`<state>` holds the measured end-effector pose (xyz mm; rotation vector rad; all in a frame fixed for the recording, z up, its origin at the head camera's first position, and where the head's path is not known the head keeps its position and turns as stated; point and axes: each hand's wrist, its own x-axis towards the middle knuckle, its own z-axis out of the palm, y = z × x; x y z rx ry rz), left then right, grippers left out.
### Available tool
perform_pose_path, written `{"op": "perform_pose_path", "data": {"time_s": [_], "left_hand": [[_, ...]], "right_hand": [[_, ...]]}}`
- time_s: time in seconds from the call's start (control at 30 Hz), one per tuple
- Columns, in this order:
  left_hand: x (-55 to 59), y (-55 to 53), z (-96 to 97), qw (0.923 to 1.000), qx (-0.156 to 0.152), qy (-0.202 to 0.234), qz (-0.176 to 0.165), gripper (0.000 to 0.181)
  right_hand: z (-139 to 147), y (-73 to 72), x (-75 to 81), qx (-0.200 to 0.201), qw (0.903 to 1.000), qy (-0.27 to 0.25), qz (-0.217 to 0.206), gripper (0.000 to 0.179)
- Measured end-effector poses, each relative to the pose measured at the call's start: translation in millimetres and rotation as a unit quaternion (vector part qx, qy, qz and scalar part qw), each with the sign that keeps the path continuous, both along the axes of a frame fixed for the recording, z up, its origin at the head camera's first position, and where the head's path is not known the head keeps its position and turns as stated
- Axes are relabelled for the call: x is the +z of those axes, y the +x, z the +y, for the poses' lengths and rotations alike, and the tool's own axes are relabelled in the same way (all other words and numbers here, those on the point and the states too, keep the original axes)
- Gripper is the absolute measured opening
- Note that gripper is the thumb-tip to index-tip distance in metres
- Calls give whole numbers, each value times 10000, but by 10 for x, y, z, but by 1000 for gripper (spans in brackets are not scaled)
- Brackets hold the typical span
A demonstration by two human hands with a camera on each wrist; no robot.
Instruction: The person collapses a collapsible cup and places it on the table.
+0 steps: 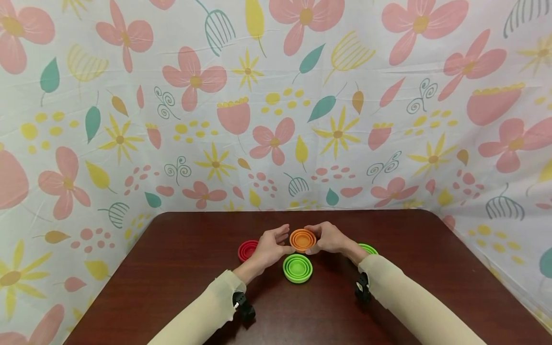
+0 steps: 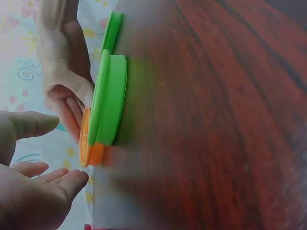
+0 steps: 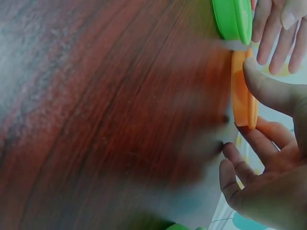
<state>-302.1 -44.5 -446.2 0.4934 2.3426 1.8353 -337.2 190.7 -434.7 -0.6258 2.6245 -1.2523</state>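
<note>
An orange round bowl with concentric rings (image 1: 303,240) sits near the middle of the table, and my right hand (image 1: 329,238) holds it by the right side. In the right wrist view, the thumb lies on the orange rim (image 3: 253,91) while fingertips touch its lower end. My left hand (image 1: 269,247) is just left of the orange bowl, fingers extended and apart from it in the left wrist view. Nearer to me is a bright green ringed bowl (image 1: 297,269). A red ringed bowl (image 1: 247,250) is partly hidden behind the left hand.
Another green bowl (image 1: 368,248) stands at the right, partly covered by my right forearm. The dark brown wooden table (image 1: 302,316) ends at the back against a flower-patterned cloth (image 1: 271,96).
</note>
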Motion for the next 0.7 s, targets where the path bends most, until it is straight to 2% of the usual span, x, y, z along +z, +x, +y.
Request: {"op": "perform_pose_path", "data": {"time_s": [0.23, 0.7], "left_hand": [[-5, -14, 8, 10000, 20, 8, -7, 74], [-43, 14, -4, 10000, -56, -29, 63, 75]], "right_hand": [[15, -44, 2, 132, 9997, 140, 131, 77], [27, -61, 6, 123, 9993, 344, 107, 76]]}}
